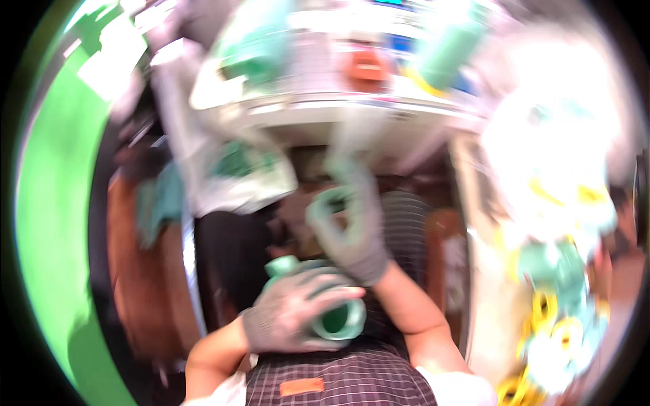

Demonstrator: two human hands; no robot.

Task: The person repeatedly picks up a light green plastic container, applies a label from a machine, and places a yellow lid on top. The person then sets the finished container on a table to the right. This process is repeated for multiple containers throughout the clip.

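Observation:
Both of my hands wear grey gloves, and the picture is smeared by motion. My left hand (288, 309) is wrapped round a green hollow plastic piece (357, 317), low in front of my checked apron. Its round open end points right, and a green nub sticks out past the knuckles. Farther off and a little right, my right hand (365, 233) is closed on a pale green ring-shaped piece (317, 216) with an open middle. The two pieces are apart. What my right fingertips touch is blurred.
Ahead stands a white table (298, 115) with an orange object (366, 70) and a green bottle-shaped piece (450, 51). A white bag (250, 196) holding green pieces lies at its left. Yellow and green parts (555, 318) are heaped at right, beside a pale ledge (484, 291).

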